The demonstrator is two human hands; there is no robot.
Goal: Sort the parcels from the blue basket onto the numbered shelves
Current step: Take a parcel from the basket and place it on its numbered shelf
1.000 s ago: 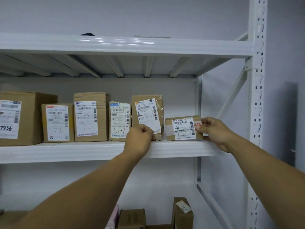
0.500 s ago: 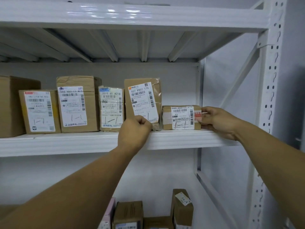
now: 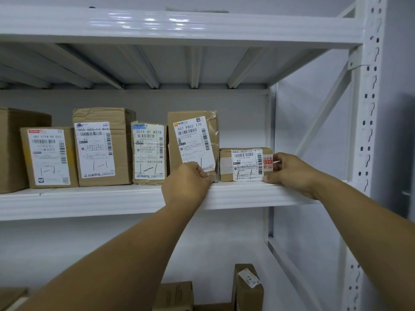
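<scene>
Cardboard parcels — left hand pinches "507 P802 T70", right hand "502".

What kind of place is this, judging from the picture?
Likely a parcel storeroom or pickup point: white slotted racking, a row of cardboard parcels with barcode shipping labels, more boxes below.

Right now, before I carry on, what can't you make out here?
Head view:
Left hand: fingertips hidden behind its own knuckles; grip on the tall parcel unclear.
Small parcel: right end covered by the right hand.
Leftmost box: cut by the left edge.
Lower parcels: cut by the bottom edge.
Blue basket: out of frame.
</scene>
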